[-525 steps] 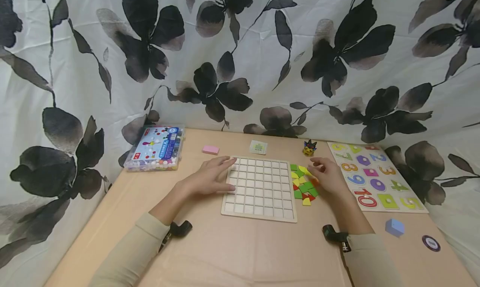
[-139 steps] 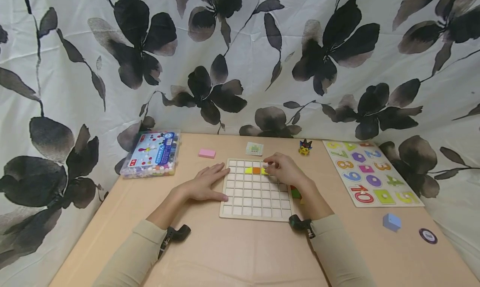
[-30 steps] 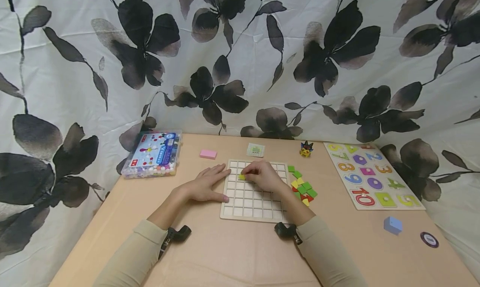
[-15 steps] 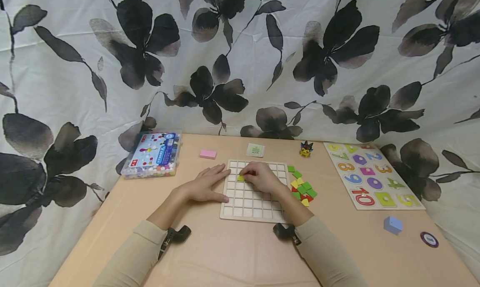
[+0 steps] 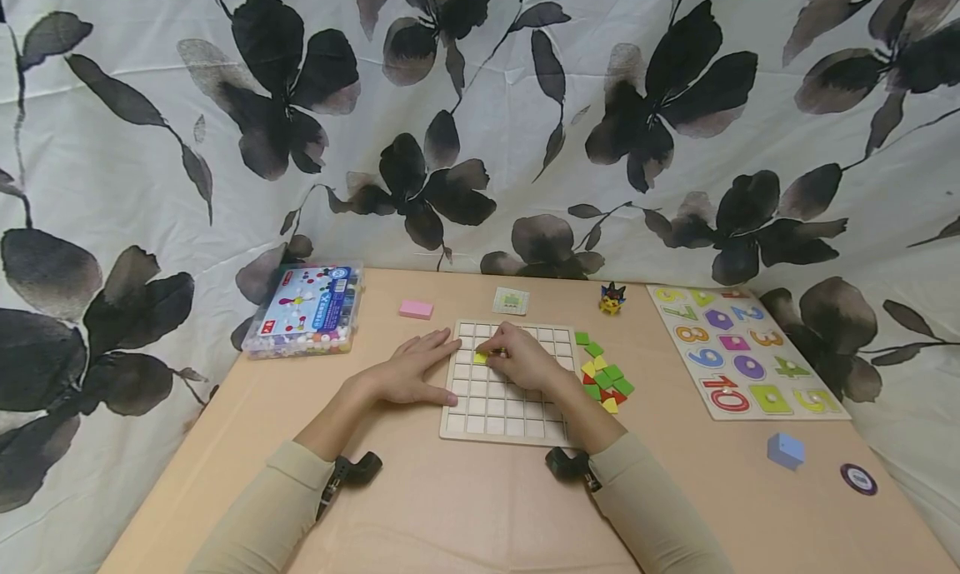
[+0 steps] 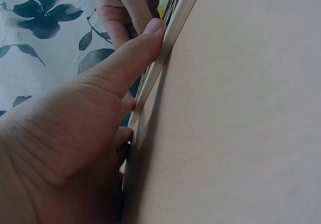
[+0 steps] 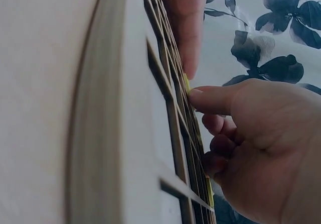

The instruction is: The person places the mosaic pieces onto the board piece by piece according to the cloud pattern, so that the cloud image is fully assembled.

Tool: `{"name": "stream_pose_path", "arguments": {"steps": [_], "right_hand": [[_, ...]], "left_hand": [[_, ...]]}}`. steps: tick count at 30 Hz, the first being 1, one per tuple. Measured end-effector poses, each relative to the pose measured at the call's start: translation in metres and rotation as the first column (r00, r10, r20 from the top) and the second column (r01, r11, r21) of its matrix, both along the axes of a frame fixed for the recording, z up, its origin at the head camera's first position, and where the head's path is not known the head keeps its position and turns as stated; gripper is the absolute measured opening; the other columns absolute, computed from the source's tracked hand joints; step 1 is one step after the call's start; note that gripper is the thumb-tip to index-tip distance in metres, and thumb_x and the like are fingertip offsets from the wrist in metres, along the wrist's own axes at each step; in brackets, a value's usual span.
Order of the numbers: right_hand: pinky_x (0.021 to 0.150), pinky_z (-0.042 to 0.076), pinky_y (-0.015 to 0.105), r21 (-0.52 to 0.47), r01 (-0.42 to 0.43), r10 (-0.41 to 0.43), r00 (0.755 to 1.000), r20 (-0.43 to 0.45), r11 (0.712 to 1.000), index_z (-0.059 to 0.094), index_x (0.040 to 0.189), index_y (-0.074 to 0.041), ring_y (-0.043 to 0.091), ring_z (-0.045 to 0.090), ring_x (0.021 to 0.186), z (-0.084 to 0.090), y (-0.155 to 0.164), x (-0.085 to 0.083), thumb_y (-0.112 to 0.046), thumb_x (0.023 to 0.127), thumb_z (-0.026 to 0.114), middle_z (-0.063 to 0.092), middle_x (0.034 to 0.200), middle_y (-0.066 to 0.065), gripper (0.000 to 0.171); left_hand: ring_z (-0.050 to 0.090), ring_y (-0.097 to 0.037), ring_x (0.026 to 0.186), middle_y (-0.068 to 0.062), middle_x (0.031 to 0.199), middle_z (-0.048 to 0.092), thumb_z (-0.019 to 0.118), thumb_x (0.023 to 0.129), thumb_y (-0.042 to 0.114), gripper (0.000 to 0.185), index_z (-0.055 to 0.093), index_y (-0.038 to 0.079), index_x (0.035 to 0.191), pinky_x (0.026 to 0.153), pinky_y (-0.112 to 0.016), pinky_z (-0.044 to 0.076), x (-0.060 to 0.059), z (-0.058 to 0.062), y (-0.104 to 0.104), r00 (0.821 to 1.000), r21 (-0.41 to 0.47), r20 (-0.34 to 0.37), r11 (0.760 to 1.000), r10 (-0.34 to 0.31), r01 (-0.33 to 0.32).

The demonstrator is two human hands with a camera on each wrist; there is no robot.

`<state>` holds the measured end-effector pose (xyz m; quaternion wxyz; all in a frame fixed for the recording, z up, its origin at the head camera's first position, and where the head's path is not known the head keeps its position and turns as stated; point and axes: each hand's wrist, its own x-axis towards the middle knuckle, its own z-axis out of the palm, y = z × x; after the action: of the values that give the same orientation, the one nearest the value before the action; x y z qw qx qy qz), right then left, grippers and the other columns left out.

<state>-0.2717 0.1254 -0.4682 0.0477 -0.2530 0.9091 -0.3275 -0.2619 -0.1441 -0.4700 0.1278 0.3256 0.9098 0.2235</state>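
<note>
A wooden grid board (image 5: 501,407) lies on the table. My left hand (image 5: 420,364) lies flat at the board's left edge, and in the left wrist view its thumb (image 6: 135,48) presses against the board's rim (image 6: 173,25). My right hand (image 5: 517,359) is over the upper left cells with curled fingers and pinches a yellow tile (image 5: 480,358) down at the grid. In the right wrist view the thumb tip (image 7: 198,96) touches the yellow tile (image 7: 186,83). A pile of green, yellow and red tiles (image 5: 604,376) sits just right of the board. Cells under the right hand are hidden.
A clear bead box (image 5: 309,301) stands at the back left, with a pink eraser (image 5: 416,309), a small card (image 5: 511,301) and a small toy figure (image 5: 612,297) behind the board. A number puzzle board (image 5: 742,349), a blue block (image 5: 787,451) and a round disc (image 5: 858,479) lie right. Flowered cloth hangs behind.
The board was bare at first, then held a short row of yellow and orange tiles. The right hand moved left across the board with a yellow tile and over the last second barely shifted. The left hand stayed.
</note>
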Motion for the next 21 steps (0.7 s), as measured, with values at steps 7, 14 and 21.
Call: {"name": "stream_pose_path", "arguments": {"steps": [7, 14, 21], "right_hand": [[0.077, 0.045, 0.03, 0.002, -0.005, 0.005, 1.0, -0.007, 1.0, 0.074, 0.131, -0.014, 0.016, 0.052, 0.09, 0.006, 0.002, 0.001, -0.015, 0.099, 0.071, 0.059, 0.106, 0.002, 0.032], [0.075, 0.049, 0.034, -0.068, -0.006, 0.004, 0.999, -0.035, 0.998, 0.068, 0.137, -0.01, 0.021, 0.054, 0.093, 0.027, 0.018, 0.001, -0.021, 0.1, 0.072, 0.063, 0.126, 0.013, 0.04], [0.077, 0.049, 0.034, -0.12, 0.021, -0.035, 0.994, -0.108, 0.993, 0.068, 0.137, -0.012, 0.021, 0.053, 0.094, 0.045, 0.049, 0.001, -0.017, 0.1, 0.072, 0.063, 0.124, 0.007, 0.038]], "left_hand": [[0.006, -0.037, 0.163, -0.016, 0.176, 0.008, 0.072, 0.088, 0.066, 0.103, 0.027, 0.017, 0.167, 0.13, -0.06, 0.003, 0.0, 0.001, 0.0, 1.0, 0.002, 0.001, 1.0, -0.002, 0.002], [0.006, -0.036, 0.163, -0.015, 0.176, 0.008, 0.071, 0.088, 0.067, 0.103, 0.026, 0.018, 0.167, 0.131, -0.059, 0.003, 0.0, 0.001, 0.0, 1.0, -0.003, -0.002, 1.0, -0.002, 0.002], [0.006, -0.035, 0.163, -0.015, 0.176, 0.009, 0.072, 0.087, 0.066, 0.103, 0.027, 0.017, 0.167, 0.131, -0.058, 0.004, 0.0, 0.0, 0.0, 1.0, 0.003, 0.009, 1.0, 0.005, -0.005]]}}
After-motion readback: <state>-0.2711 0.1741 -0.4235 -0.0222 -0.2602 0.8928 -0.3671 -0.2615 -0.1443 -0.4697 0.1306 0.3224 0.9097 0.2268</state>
